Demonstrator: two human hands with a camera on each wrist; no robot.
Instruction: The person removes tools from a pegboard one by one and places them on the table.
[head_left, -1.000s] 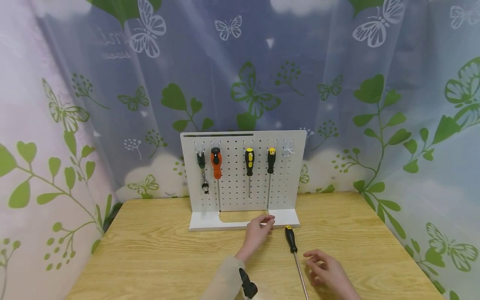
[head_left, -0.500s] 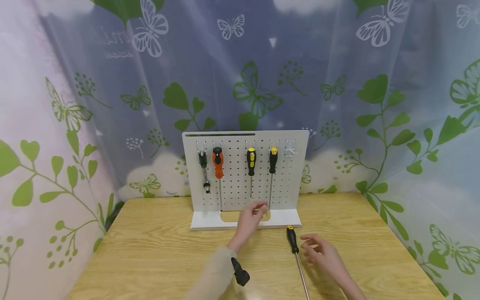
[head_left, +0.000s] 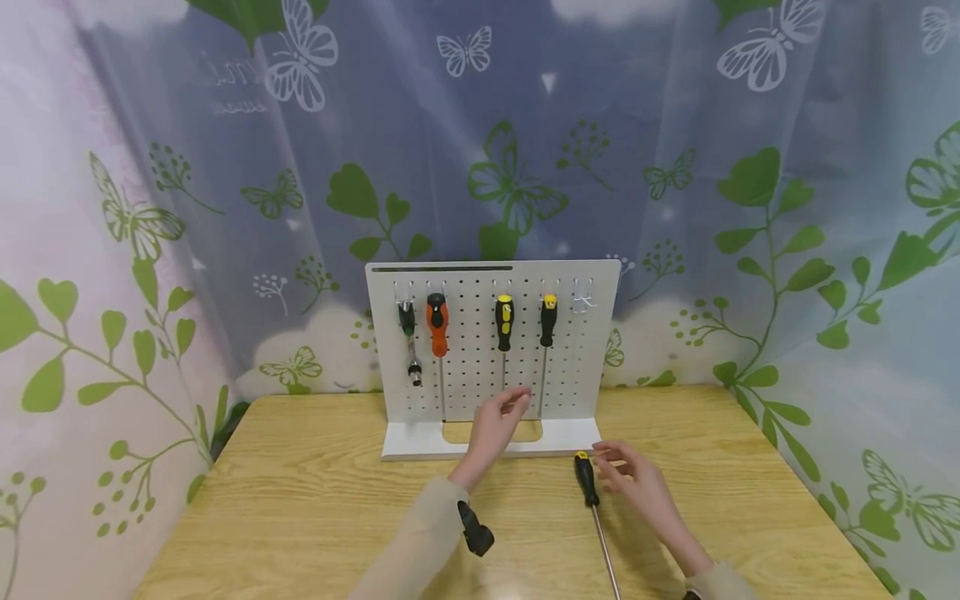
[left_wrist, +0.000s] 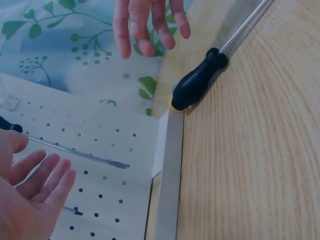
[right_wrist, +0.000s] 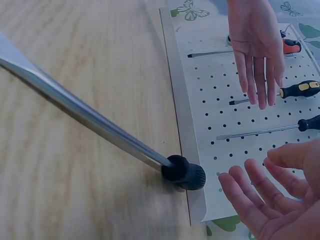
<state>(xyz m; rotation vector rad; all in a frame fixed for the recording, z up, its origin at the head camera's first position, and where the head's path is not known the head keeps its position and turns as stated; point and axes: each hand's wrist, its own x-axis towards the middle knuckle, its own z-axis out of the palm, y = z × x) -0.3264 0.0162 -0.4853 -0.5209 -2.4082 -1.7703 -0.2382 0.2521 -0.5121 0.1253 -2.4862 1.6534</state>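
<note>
A long screwdriver (head_left: pixel 587 482) with a black, yellow-ended handle lies on the wooden table, its handle end at the pegboard's front edge and its shaft towards me. Just right of that handle, my right hand (head_left: pixel 641 487) hovers with loosely bent fingers and holds nothing. My left hand (head_left: pixel 493 429) is raised before the lower part of the white pegboard (head_left: pixel 472 392), its fingers relaxed, below a hanging yellow-and-black screwdriver (head_left: pixel 505 323). The left wrist view shows the left palm (left_wrist: pixel 30 210) with nothing in it. Another black screwdriver (head_left: pixel 549 321) with a yellow end hangs to the right.
An orange-and-black screwdriver (head_left: pixel 437 325) and a green-handled tool (head_left: pixel 407 318) with a metal socket end hang on the board's left. A bare wire hook (head_left: pixel 582 302) is at its upper right. A printed curtain (head_left: pixel 420 108) surrounds the table (head_left: pixel 300 492).
My left hand has moved up and left, from above the board's base to in front of its lower holes. My right hand has moved up and forward along the lying screwdriver's handle.
</note>
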